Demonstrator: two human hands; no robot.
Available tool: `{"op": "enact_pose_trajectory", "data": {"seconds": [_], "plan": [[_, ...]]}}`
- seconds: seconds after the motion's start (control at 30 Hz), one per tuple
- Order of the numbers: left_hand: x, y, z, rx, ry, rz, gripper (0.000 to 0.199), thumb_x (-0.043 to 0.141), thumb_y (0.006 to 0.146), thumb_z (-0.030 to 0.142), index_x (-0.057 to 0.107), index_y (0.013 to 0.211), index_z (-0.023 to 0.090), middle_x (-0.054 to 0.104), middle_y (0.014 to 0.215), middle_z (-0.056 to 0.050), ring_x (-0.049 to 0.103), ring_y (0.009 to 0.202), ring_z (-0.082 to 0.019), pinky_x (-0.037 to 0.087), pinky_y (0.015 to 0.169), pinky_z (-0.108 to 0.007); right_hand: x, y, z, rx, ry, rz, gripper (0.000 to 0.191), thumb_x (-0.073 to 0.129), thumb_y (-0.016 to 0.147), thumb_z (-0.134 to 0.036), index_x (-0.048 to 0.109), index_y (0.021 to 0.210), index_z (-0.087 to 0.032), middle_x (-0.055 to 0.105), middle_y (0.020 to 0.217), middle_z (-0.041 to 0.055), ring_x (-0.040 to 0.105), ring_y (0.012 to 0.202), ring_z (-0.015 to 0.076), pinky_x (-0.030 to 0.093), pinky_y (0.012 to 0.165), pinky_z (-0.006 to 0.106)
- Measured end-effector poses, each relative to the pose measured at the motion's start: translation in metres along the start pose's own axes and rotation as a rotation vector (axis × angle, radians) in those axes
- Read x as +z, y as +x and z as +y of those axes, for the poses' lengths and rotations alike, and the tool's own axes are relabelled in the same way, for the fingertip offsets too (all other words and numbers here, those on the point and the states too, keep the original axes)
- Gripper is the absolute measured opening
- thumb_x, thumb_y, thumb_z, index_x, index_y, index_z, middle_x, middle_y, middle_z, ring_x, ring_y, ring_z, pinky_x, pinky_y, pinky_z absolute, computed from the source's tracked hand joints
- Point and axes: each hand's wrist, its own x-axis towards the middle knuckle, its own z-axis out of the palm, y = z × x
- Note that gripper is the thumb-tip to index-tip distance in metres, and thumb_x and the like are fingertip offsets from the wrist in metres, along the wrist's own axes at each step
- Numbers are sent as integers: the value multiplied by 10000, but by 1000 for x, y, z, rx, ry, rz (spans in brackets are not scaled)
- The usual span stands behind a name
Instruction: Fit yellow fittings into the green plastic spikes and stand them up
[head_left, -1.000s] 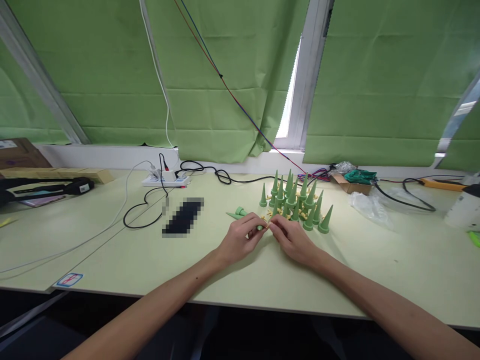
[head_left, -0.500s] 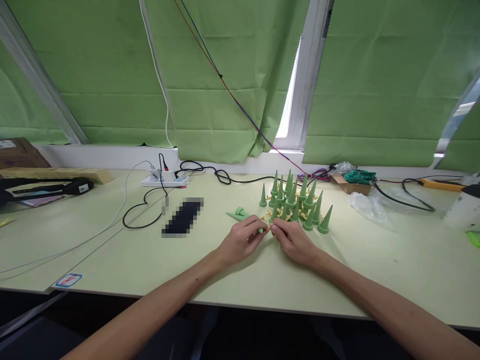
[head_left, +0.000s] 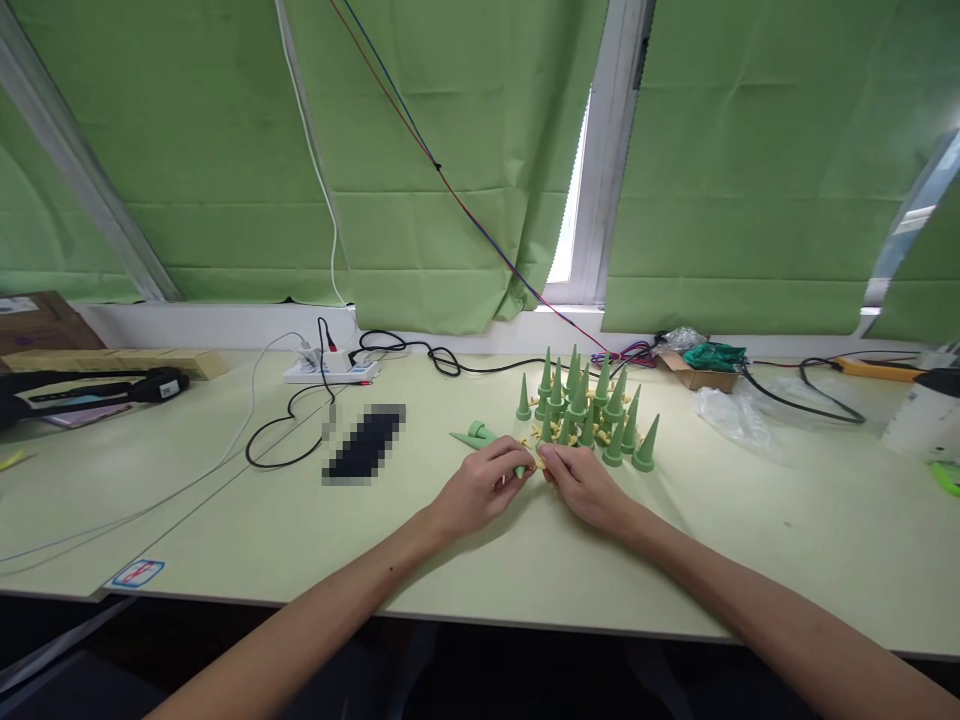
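My left hand and my right hand meet fingertip to fingertip over the table. Both pinch a small yellow piece between them. A green part also shows inside the curled fingers of my left hand. Just behind my hands stand several green cones, points up, with small yellow pieces scattered among them. Two loose green parts lie beyond my left hand, one of them a cone on its side. The fingers partly hide the yellow piece.
Left of my hands is a dark pixelated shape. Behind it are a white power strip and black cables. To the right are a cardboard box with green plastic, a clear bag and a white bottle.
The green part in my left hand now points downward more. Both hands stay together at nearly the same place. The whole view has shifted slightly.
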Motion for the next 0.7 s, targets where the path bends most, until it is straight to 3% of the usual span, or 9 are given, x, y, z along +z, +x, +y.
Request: {"op": "enact_pose_trajectory", "data": {"seconds": [0.13, 0.27, 0.37, 0.5, 0.6, 0.7], "plan": [[-8, 7, 5, -298, -139, -3, 107, 577, 921, 261, 642, 916, 177, 662, 844, -43, 597, 628, -107, 505, 530, -210, 1, 2, -1, 19, -26, 29, 473, 262, 1047, -425, 326, 629, -213, 368, 559, -33, 348, 537, 130, 263, 561, 289], [-21, 19, -1, -636, -301, -14, 224, 618, 874, 382, 619, 921, 163, 641, 712, -19, 594, 511, -126, 445, 391, -206, 2, 0, -1, 20, -69, -49, 471, 268, 1046, -409, 302, 620, -211, 342, 546, -38, 321, 524, 126, 239, 560, 294], [-29, 33, -14, -620, -187, -59, 218, 606, 858, 365, 649, 876, 152, 669, 740, -39, 623, 543, -139, 431, 400, -204, 3, -2, -2, 14, -98, -120, 457, 288, 1045, -383, 306, 624, -208, 351, 553, -40, 327, 529, 122, 245, 570, 290], [-28, 57, -37, -512, 91, -114, 192, 590, 845, 287, 713, 770, 160, 707, 698, -29, 616, 585, -139, 473, 580, -242, 3, -2, -2, 8, -127, -154, 451, 298, 1046, -368, 304, 625, -206, 346, 550, -44, 326, 527, 118, 255, 578, 285], [-21, 74, -54, -502, 129, -99, 198, 586, 836, 258, 730, 751, 152, 706, 680, -40, 621, 625, -155, 465, 634, -257, 3, -2, -2, 2, -137, -156, 453, 301, 1047, -374, 328, 628, -205, 366, 552, -42, 340, 528, 118, 265, 583, 282], [-14, 85, -64, -506, 124, -96, 215, 576, 842, 264, 720, 733, 148, 660, 597, -23, 586, 581, -149, 432, 591, -254, 2, -2, -2, 2, -139, -157, 464, 301, 1047, -390, 338, 624, -204, 393, 559, -35, 355, 532, 119, 276, 580, 280]]}}
